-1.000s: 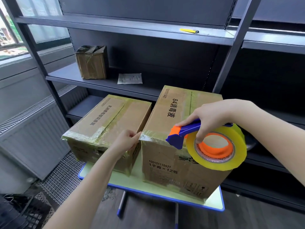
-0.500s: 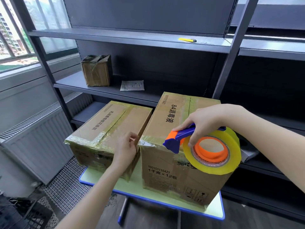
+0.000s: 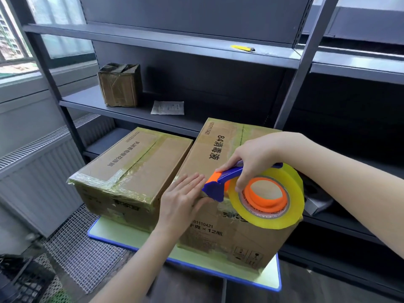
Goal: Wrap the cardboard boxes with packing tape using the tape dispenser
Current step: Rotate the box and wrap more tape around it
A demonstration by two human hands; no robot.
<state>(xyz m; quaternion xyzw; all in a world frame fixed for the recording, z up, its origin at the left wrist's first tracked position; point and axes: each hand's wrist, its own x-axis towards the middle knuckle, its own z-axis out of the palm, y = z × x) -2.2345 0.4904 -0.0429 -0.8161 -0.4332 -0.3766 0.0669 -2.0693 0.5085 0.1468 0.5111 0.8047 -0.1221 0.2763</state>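
- Fingers of the right hand (image 3: 253, 158) are curling round the blue handle of the tape dispenser (image 3: 220, 182), with one fingertip reaching onto the orange core, probably braking the yellow tape roll (image 3: 267, 217).
- Beside the dispenser's nose, the left hand (image 3: 181, 197) is lying flat, fingers straight and together, on the near top edge of the taller box (image 3: 218, 149). It is likely pinning the tape end down there.
- That box is standing on the green worktop (image 3: 113, 228), close against the lower box (image 3: 135, 162). Both are already showing taped seams.
- The lower box is crowding the left side, so wrapping round there looks awkward.
- Behind, a shelf (image 3: 131, 114) is carrying a small taped box (image 3: 120, 84) and a paper sheet (image 3: 168, 107). A yellow cutter (image 3: 241, 48) is lying on the shelf above.
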